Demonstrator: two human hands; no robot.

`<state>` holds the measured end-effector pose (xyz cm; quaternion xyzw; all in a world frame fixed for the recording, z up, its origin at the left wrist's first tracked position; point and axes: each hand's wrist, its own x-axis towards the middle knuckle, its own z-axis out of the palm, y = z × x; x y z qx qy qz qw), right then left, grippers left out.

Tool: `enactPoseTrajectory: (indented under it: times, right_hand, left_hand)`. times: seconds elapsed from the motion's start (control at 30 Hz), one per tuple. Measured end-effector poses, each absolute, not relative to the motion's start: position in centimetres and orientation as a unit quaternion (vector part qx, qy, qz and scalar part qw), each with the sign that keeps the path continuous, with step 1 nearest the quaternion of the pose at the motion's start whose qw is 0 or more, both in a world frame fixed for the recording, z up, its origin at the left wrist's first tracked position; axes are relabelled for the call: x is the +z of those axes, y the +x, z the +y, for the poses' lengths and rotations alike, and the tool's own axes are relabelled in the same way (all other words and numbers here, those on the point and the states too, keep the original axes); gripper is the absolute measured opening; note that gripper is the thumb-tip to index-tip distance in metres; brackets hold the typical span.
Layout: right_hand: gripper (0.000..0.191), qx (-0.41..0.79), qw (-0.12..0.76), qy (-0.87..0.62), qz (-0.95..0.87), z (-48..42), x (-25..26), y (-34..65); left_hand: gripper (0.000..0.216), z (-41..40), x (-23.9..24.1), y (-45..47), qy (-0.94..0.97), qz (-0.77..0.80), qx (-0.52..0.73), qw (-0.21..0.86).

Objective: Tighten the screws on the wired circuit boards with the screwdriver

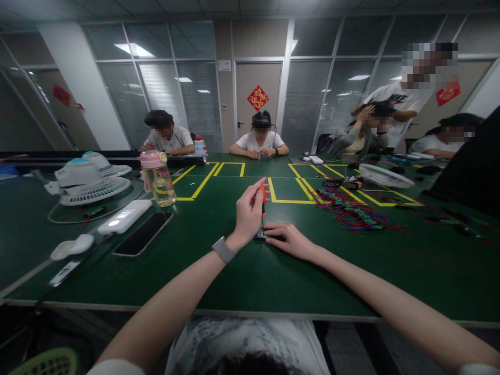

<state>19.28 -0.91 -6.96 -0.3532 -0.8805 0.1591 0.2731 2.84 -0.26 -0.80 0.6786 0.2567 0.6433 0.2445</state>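
My left hand (249, 210) is wrapped round the orange handle of a screwdriver (263, 195). The screwdriver stands upright, its thin shaft pointing down at a small circuit board (261, 236) on the green table. My right hand (287, 238) lies low beside the board, with fingertips at its right end, pressing or holding it against the tabletop. Fingers partly cover the board, so its far side is hidden. Whether the screwdriver's tip sits in a screw is too small to tell.
To the right lies a row of circuit boards with red and blue wires (347, 208), near a white fan (386, 176). On the left are a phone (144, 234), a white power bank (125, 216), a pink-lidded bottle (159, 179) and more fans (94, 182). Several people sit across the table.
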Motion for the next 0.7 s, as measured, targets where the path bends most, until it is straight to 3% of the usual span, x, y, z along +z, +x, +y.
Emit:
enactPoseTrajectory:
  times: [0.23,0.43,0.7]
  right_hand:
    - [0.029,0.153,0.277,-0.354,-0.88,-0.89,-7.2,19.26]
    - [0.028,0.15,0.283,-0.344,-0.883,-0.9,-7.1,19.26]
    - [0.02,0.17,0.344,-0.371,-0.845,-1.38,-7.1,19.32]
  left_hand:
    - [0.021,-0.69,-0.39,2.64,0.691,0.301,0.644,0.131]
    - [0.032,-0.37,-0.73,2.82,0.685,0.256,0.64,0.234]
    - [0.023,-0.49,-0.55,2.74,0.69,0.287,0.646,0.158]
